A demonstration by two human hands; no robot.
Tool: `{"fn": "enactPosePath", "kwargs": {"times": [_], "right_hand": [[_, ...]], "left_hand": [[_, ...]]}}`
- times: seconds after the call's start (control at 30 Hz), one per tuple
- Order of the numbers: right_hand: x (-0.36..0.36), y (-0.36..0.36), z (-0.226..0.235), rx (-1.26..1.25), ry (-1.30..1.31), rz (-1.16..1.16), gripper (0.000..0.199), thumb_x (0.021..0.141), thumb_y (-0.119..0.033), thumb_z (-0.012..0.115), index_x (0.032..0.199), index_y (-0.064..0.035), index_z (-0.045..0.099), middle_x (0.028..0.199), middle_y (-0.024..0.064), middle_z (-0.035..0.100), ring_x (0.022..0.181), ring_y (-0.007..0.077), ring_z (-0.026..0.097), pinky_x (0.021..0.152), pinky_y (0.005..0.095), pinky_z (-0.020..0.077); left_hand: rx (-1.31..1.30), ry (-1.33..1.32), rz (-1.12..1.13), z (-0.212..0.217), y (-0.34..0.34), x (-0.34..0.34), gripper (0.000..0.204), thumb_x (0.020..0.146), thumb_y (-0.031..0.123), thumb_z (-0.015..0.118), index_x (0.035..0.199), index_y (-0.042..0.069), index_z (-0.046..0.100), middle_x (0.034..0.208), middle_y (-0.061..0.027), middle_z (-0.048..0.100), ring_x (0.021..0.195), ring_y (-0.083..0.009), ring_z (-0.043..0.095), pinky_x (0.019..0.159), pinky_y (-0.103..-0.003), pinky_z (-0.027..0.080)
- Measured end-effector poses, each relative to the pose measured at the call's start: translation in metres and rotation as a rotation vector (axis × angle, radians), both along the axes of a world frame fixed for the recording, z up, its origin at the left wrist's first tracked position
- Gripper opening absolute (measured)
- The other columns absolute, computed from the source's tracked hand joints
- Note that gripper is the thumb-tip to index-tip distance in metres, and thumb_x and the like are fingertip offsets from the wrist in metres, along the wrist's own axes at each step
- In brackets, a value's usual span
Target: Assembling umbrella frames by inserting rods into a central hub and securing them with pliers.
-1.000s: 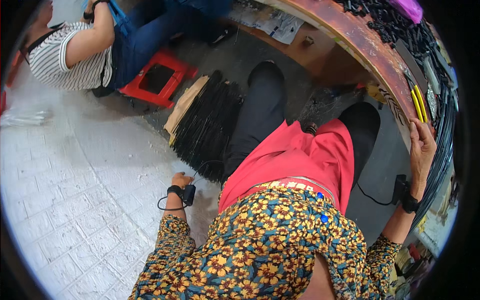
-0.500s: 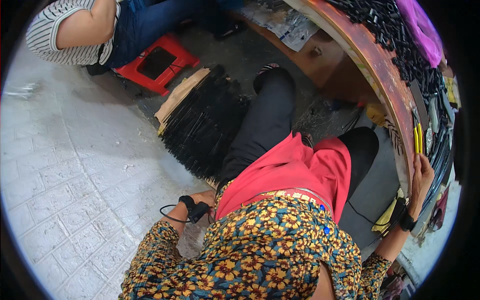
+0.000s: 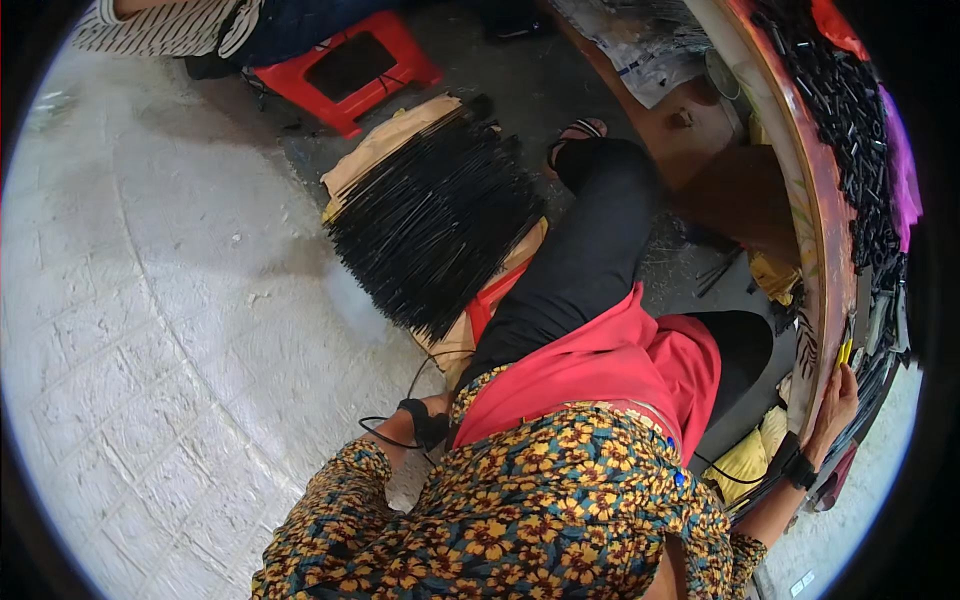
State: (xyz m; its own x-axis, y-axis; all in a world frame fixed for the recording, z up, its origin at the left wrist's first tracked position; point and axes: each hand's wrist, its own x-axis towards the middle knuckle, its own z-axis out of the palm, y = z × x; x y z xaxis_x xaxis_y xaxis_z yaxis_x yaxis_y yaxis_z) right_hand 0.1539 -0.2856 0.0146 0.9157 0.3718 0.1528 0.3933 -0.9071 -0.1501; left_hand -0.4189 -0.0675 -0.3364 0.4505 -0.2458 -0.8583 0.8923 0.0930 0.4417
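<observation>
One wide pale floor (image 3: 190,290) spreads over your left side, and the table (image 3: 828,190) curves down your right, its bend partly the lens. Next in size are the black rods (image 3: 435,220), laid close together over cardboard (image 3: 385,155) just beside your left leg. Past them, near the top of your view, stands a red stool (image 3: 410,60). Many small black parts (image 3: 865,150) lie heaped on the table, a purple bag (image 3: 902,170) at their outer side.

Your left hand (image 3: 437,402) is down by your hip, near the cardboard's lower end; strap and clothing cover much of it, so I cannot tell whether its fingers are apart or together. Your right hand (image 3: 833,408) is at the table's edge, its fingertips up against the yellow tool (image 3: 845,353). Whether they are clamped on it or only touching, I cannot tell.

The tool looks slim and lies near the edge, so I'd judge a light nudge could tip it off: bring thumb and fingers squarely onto the yellow part, then close. Mind the heap just beyond, keep your wrist cable slack, and hold your left leg clear of those rods.
</observation>
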Motion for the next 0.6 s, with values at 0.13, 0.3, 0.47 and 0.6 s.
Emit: {"fn": "enactPosePath", "kwargs": {"times": [0.13,0.3,0.47,0.6], "right_hand": [[0.004,-0.039,0.01,-0.249,-0.03,-0.132,0.043,0.093,-0.027,0.059,0.122,0.0041,0.06,0.104,0.0155,0.068,0.093,0.0217,0.065,0.085,0.0306,0.0477],[0.033,-0.155,0.019,-0.355,0.007,-0.23,0.049,0.09,-0.026,0.06,0.125,0.0084,0.056,0.117,0.0238,0.064,0.106,0.0301,0.062,0.09,0.0345,0.0474],[0.016,-0.204,0.027,-0.325,0.039,-0.442,0.05,0.085,-0.027,0.063,0.119,0.0098,0.059,0.116,0.0229,0.065,0.106,0.0298,0.063,0.091,0.0345,0.0473],[0.001,-0.189,0.012,-0.198,0.037,-0.321,0.031,0.085,-0.028,0.062,0.094,0.0023,0.067,0.079,0.0074,0.066,0.072,0.0156,0.059,0.066,0.0312,0.0469]], "left_hand": [[-0.03,0.093,0.077,0.034,-0.02,0.054,0.028,0.088,0.022,0.061,0.092,-0.005,0.067,0.07,-0.0147,0.065,0.066,-0.0234,0.064,0.058,-0.037,0.05],[-0.054,0.214,0.133,0.073,-0.032,0.121,0.03,0.089,0.024,0.06,0.093,-0.004,0.067,0.07,-0.0143,0.065,0.064,-0.0223,0.064,0.057,-0.035,0.05],[-0.022,0.285,0.206,0.119,-0.055,0.15,0.031,0.09,0.027,0.058,0.094,-0.003,0.068,0.07,-0.0139,0.066,0.063,-0.0211,0.064,0.055,-0.033,0.049],[0.007,0.225,0.131,0.161,-0.092,0.153,0.032,0.091,0.028,0.057,0.094,-0.002,0.068,0.07,-0.0136,0.066,0.061,-0.0202,0.064,0.054,-0.032,0.049]]}}
